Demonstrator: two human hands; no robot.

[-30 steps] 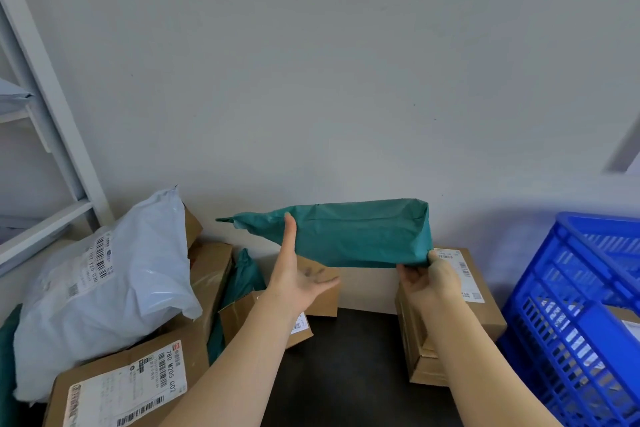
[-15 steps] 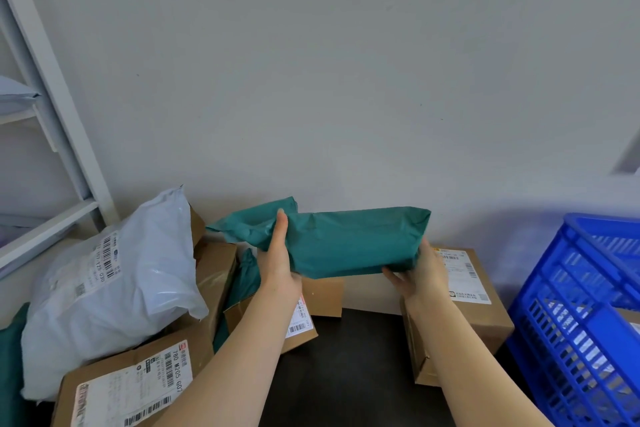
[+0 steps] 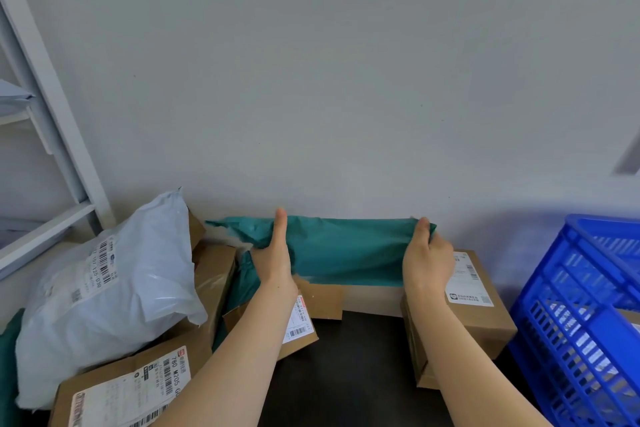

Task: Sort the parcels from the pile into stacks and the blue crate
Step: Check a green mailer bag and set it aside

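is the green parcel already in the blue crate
No, the left hand and right hand hold the green parcel outside the blue crate.

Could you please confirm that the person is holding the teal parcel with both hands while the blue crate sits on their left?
Not quite: the head view shows the blue crate on the person's right, not their left. The rest holds: the left hand and the right hand both hold the teal parcel.
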